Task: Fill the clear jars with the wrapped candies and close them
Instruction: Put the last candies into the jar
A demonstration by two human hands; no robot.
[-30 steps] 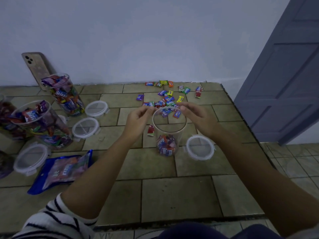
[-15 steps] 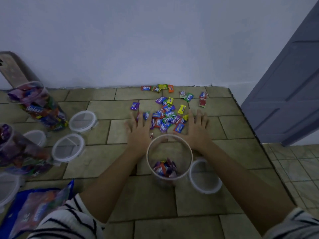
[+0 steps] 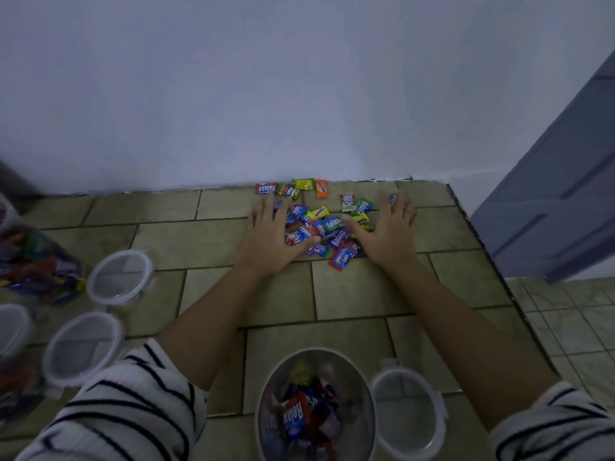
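Pressed L hand (image 3: 273,237) & R hand (image 3: 389,231) flat on far tiles (image 3: 349,294), fingers straight, gripping nothing, flanking candy pile (image 3: 327,227) (touching its edges). Had clear jar (image 3: 316,351) near, open, part-filled; lid (image 3: 407,414) flat just right of it.

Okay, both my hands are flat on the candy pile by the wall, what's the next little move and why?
Probably sweep both hands toward each other to bunch the candies into one heap you can scoop. The left hand and right hand lie open on either side of them, gripping nothing, and the jar near you is open and only partly filled.
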